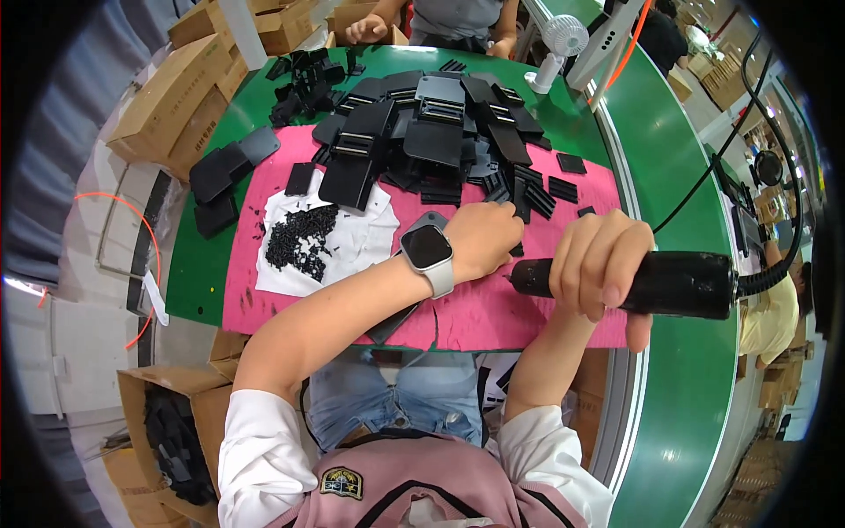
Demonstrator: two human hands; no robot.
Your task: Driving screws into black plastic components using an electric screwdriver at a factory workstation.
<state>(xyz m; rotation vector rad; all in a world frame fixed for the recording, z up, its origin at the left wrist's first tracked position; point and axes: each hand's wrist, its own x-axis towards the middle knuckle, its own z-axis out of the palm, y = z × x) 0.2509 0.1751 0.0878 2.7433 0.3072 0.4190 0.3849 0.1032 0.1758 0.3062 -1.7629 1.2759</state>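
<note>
My right hand (603, 264) is wrapped round a black electric screwdriver (682, 283), held level with its tip to the left and its cable leaving on the right. My left hand (482, 239), with a watch (429, 248) on the wrist, reaches across the pink mat (475, 308) to the slatted black plastic pieces (531, 195). Its fingers are curled down and closed; what they hold is mostly hidden. Beneath my left forearm a dark flat part (392, 326) partly shows. Beyond the hands rises a pile of black hinged plates (436, 141).
Small black screws (301, 238) lie on a white cloth (374, 216). Loose black plates (220, 172) and brackets (308, 84) sit at the left. A white fan (563, 40) stands at the far right of the green table (678, 396). Another person's hand (366, 29) is across the table.
</note>
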